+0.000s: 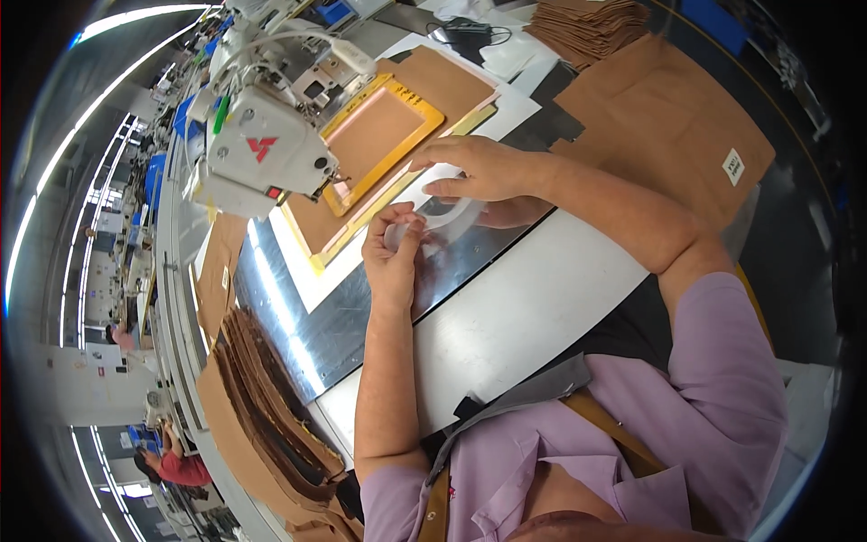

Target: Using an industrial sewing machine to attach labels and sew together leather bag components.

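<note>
Left hand (394,248) raised over the shiny metal plate (307,321) of the bench, fingers pinched together on a small clear plastic piece (404,233). Right hand (479,167) flat, fingers spread, pressing a thin translucent sheet (447,215) just beside the yellow rectangular frame template (384,135). White industrial sewing machine head (262,144) over the frame's left end. Stack of brown cut panels (271,406) at the bench's left edge.

A white sewing machine head (262,144) is seen at upper left. Stacked brown fabric pieces (271,406) are piled at lower left, another brown stack (587,25) at the top edge, and a large brown sheet (668,117) at upper right.
</note>
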The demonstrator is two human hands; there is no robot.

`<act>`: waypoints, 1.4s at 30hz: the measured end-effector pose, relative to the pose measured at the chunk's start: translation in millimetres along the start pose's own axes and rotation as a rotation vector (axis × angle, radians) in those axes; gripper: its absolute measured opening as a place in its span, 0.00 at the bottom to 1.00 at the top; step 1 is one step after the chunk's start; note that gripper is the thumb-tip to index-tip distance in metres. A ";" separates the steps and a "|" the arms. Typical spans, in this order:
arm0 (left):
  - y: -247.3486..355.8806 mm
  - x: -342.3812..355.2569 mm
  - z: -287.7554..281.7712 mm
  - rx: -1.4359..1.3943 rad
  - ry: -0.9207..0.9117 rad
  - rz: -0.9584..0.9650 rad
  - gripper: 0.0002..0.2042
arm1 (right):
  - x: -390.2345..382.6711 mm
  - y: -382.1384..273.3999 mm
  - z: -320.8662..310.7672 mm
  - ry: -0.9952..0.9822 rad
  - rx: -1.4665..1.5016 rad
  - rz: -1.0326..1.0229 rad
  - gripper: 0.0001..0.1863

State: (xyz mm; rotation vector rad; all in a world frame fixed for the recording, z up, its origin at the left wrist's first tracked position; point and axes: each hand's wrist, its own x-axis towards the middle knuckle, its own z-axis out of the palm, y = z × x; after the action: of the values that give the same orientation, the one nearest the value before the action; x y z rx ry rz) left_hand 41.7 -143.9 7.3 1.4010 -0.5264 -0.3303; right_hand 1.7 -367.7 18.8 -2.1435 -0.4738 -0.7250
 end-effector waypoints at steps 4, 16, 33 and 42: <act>-7.5 -4.3 -13.8 0.104 -0.011 0.144 0.11 | 8.5 -21.1 12.3 -0.415 0.141 0.244 0.18; -4.6 -16.5 -4.1 0.626 0.042 0.163 0.08 | 0.6 22.0 -83.2 -0.379 -0.112 0.285 0.12; 0.3 -12.9 13.1 0.931 -0.005 0.349 0.06 | -9.4 115.3 -250.2 0.311 -1.107 0.468 0.13; 0.5 -10.9 13.4 0.881 0.006 0.295 0.06 | 16.7 134.0 -286.5 -0.075 -1.223 0.794 0.17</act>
State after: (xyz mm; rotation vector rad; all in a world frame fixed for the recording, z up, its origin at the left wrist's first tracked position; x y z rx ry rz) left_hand 25.3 -149.5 7.2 2.1263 -0.9237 0.1821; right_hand -8.0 -674.1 98.4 -3.0896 1.0382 -0.4737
